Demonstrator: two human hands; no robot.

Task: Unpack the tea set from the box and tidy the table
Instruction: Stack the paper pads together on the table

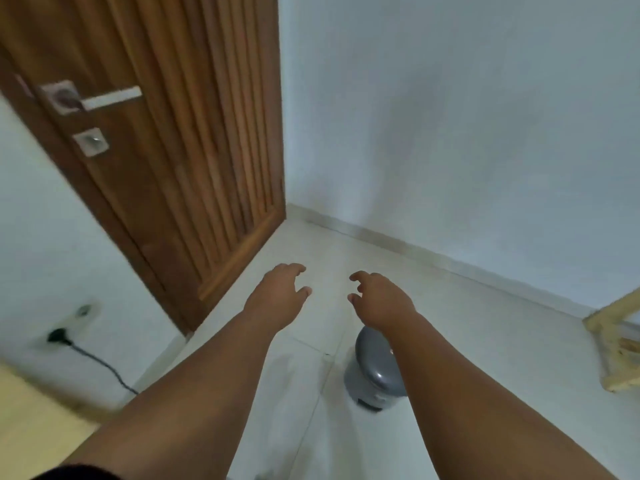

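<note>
Both bare forearms extend forward over a pale tiled floor (pixel 450 358), in a room corner. The frame is motion-blurred.

Left hand (pixel 277 296): at about 11 o'clock from frame centre-bottom, palm down, fingers loosely curled and spread. The grip holds nothing and touches nothing.

Right hand (pixel 381 299): at about 1 o'clock, palm down, fingers hooked and apart, thumb tip pointing toward the left hand. The grip is empty. The two hands are near each other but apart, with bare floor showing between them.

Task items: no tea set, box or surface carrying them appears in this view; their location cannot be told.

Surroundings:
- A grey lidded bin (pixel 374 372) stands on the floor directly beneath the right forearm, which covers part of its lid.
- A brown wooden door (pixel 166 133) with vertical slats fills the 10 to 12 o'clock area; its metal lever handle (pixel 104 97) sits at 10 o'clock, with a lock plate (pixel 90 142) just below it.
- A white wall (pixel 450 116) occupies 12 to 3 o'clock.
- A wall socket (pixel 81 311) at 8 o'clock carries a black plug (pixel 57 335) with a cable running down to the right.
- A light wooden frame (pixel 620 341) is cut off by the frame edge at 3 o'clock.
- A dark sleeve (pixel 76 472) shows at 7 o'clock.
</note>
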